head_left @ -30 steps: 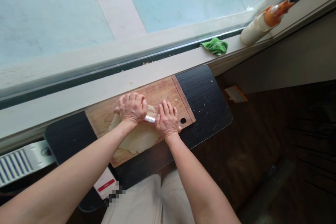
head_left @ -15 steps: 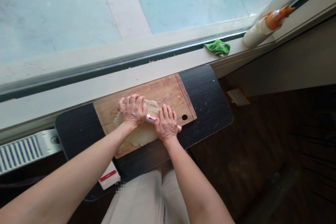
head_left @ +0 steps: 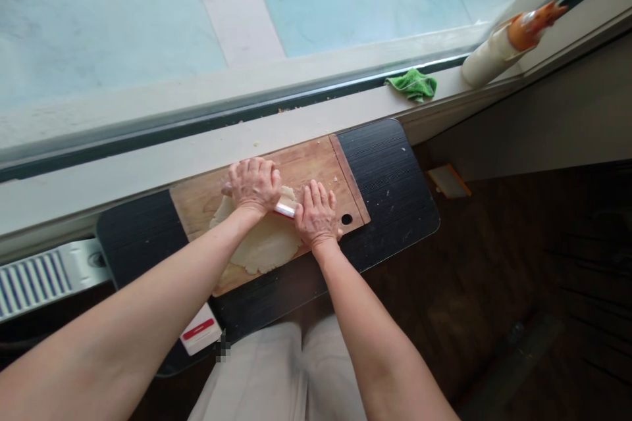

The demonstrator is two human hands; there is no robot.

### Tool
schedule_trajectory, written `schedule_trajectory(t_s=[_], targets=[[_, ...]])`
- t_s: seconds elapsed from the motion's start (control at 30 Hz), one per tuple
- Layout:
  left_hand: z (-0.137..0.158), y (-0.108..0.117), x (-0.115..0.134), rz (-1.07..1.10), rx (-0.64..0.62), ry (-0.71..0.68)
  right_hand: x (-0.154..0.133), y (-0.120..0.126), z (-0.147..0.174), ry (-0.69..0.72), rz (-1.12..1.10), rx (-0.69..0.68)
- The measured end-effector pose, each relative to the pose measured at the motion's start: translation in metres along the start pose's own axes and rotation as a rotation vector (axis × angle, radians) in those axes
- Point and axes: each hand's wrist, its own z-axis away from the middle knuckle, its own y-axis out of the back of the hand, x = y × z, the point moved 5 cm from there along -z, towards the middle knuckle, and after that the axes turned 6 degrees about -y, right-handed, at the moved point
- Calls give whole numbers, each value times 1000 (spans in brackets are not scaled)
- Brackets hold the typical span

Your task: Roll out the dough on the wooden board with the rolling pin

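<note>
a sheet of pale dough (head_left: 269, 247) is lying on a wooden board (head_left: 309, 158), its ragged near edge close to the board's rim. a slim roller (head_left: 285, 210) is resting slantwise across it, under both hands. uneven pressure could be tearing that edge next, or a tacky surface could be catching the roller; a shove might be sliding the board on the black table (head_left: 388, 174). both forearms are reaching forward and converging, wrists bending back. the left hand (head_left: 255, 183) is curling over the roller, though its fingertips are hidden, so whether it is closing underneath cannot be told. the right hand (head_left: 317, 214) is lying flatter, fingers stretching forward, just beside it.
</note>
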Motion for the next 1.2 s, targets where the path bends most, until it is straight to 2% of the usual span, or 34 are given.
schedule_trajectory(t_s=[0.13,0.23,0.3,0.4,0.5,0.6,0.67,0.73,0.8,0.87,0.97,1.1,1.2], targets=[[27,7,-9,-40,30,-33,-11,-1,32,106,-5,-22],[27,5,-10,-49,28,-61,-12,0,40,194,-8,-42],[15,1,-8,-45,33,-40,-7,2,30,189,-3,-42],[-10,-5,-4,-9,43,17,5,6,-3,140,20,-27],[-23,-4,-2,60,49,2,14,12,-34,100,41,7],[-5,4,-2,91,14,-141,20,15,-41,-5,49,50],[19,7,2,54,-71,-315,20,12,-30,-24,46,50],[40,8,3,-17,-114,-394,17,9,-14,-10,39,43],[49,9,2,-67,-89,-338,16,7,-4,-12,35,44],[44,8,2,-71,-56,-262,17,7,-6,-19,34,42],[20,3,5,-32,-68,-214,18,10,-32,4,27,31],[-14,-3,-3,46,-61,-28,20,16,-71,-13,17,43],[-8,-3,-4,85,-47,17,20,17,-64,-32,20,50]])
